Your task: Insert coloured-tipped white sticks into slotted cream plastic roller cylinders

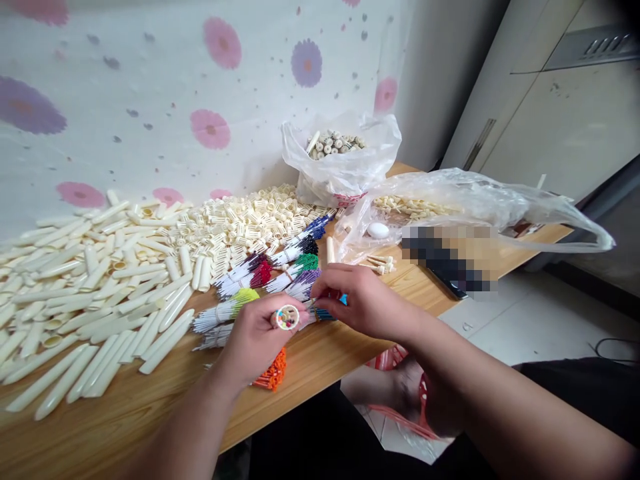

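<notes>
This looks like a room in a home, its table heaped like a small workshop's bench. Flowered sheeting covers the far wall, and a white unit with a door and slatted panel stands far right above pale floor tiles. Cream tubes fill the left, small cream parts and coloured bundles the middle, plastic bags the far right.
</notes>
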The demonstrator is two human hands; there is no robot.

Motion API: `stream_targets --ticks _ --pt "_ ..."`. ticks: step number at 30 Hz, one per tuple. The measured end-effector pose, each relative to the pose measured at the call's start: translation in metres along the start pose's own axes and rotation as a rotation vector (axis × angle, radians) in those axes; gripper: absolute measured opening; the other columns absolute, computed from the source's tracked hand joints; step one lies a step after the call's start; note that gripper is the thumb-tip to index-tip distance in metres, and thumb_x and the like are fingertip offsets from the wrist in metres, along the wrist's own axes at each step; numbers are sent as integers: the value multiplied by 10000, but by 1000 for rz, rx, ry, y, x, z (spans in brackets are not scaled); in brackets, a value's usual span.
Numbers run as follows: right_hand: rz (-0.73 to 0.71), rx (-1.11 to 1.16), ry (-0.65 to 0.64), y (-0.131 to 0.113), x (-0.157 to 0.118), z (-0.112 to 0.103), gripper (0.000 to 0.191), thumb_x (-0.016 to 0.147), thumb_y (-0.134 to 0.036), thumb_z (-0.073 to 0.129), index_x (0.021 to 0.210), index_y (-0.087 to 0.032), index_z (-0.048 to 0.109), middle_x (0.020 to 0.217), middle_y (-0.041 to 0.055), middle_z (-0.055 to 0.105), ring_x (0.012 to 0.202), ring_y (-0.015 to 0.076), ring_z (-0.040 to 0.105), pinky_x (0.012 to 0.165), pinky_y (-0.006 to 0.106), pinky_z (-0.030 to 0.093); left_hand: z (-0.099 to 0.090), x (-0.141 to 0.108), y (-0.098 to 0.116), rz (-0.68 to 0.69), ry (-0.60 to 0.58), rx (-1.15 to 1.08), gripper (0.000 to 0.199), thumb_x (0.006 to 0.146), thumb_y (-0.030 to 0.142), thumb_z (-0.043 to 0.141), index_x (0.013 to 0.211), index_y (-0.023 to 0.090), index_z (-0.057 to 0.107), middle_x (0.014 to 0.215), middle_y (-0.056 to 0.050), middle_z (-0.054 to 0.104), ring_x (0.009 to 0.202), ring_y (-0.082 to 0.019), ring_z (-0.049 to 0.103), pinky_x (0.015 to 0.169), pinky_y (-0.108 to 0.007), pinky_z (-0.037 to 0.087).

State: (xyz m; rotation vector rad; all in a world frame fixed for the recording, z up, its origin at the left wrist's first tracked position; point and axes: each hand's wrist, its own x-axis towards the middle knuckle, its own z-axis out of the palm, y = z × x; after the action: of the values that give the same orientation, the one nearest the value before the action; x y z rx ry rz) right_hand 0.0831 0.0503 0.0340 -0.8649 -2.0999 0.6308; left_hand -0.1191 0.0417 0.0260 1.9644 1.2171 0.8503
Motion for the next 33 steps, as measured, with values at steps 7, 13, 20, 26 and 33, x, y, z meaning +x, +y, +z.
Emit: stream_targets --ticks 7,13,20,26,33 --pt "190 452 110 13 -3 11 134 833 -178 590 914 -146 692 865 42 701 760 126 627 689 245 492 -5 -1 -3 -120 45 -169 147 816 299 637 727 184 657 618 21 633 591 -133 573 570 -241 449" --pt "221 559 160 5 0 26 126 815 -254 639 833 -140 688 750 22 690 666 113 598 614 232 474 -5 0 -2 -21 49 -130 157 836 269 606 702 196 639 641 14 636 623 -147 588 605 -266 476" --pt "-32 58 461 -23 -6 11 75 878 -157 569 837 -170 630 710 20 654 639 118 599 592 234 474 -6 0 -4 218 286 82 89 860 219 613 893 198 692 869 -26 700 813 -169 646 730 -283 501" --pt "-196 -62 576 -87 -30 -32 209 879 -97 568 1008 -245 642 913 44 715 848 178 684 745 278 579 -9 -2 -2 284 306 170 111 881 229 602 831 181 689 756 -12 677 705 -153 632 656 -276 486" --pt "-299 -82 330 -91 -30 -27 261 800 -65 622 990 -244 636 914 33 733 836 171 709 732 270 623 -9 -2 -3 318 213 174 91 873 227 608 819 216 680 738 4 657 681 -157 611 628 -298 487"
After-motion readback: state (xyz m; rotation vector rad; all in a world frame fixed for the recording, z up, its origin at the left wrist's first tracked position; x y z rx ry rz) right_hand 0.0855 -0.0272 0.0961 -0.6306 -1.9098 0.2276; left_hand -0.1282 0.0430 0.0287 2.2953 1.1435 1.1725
